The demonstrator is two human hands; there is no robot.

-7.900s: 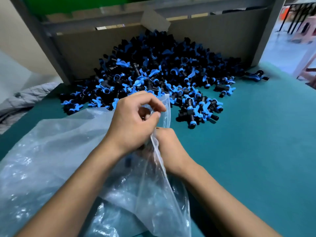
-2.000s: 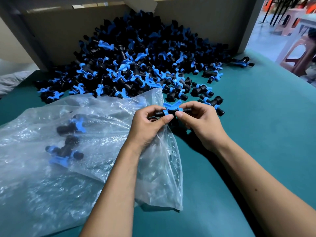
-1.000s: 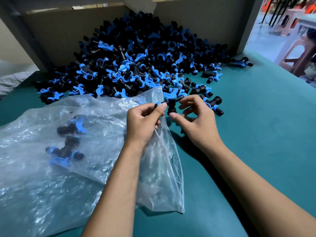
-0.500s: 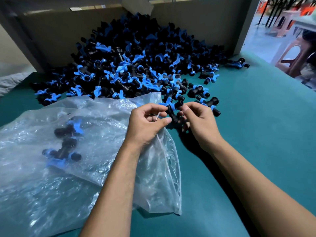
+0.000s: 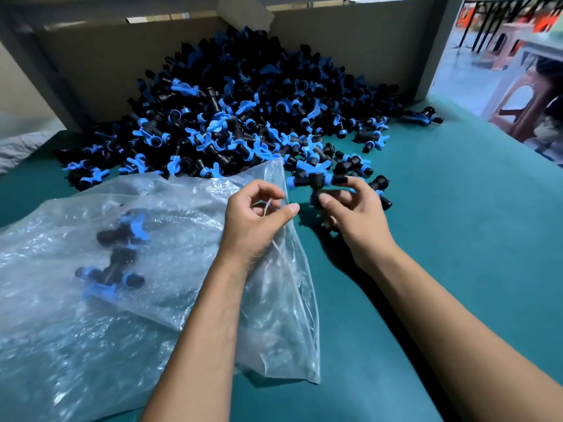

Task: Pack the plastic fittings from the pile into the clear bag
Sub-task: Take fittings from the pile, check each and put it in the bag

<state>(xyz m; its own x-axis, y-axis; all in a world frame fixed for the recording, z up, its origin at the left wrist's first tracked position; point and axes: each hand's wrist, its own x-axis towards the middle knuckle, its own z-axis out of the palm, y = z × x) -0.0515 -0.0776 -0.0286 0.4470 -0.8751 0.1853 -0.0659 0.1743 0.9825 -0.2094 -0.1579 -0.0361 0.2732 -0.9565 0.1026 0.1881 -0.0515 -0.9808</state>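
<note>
Closest to us the clear bag lies crinkly on the green bench, two black-and-blue fittings blurry inside. Our left hand pinches its mouth edge, our right hand has its grip round a T-shaped fitting. Behind that, the pile, its back lost in shadow

— Where do we have our left hand?
— Out ahead of us on a bare forearm, fingers curled, thumb and forefinger pinching the edge of the clear bag.
— And our right hand?
— Just beside the left, a little farther forward, the arm reaching in from the lower right. Its thumb and fingertips pinch one plastic fitting, lifted clear, the other fingers bent loosely beneath.
— Do the hands touch?
— No, a small gap lies between them.
</note>
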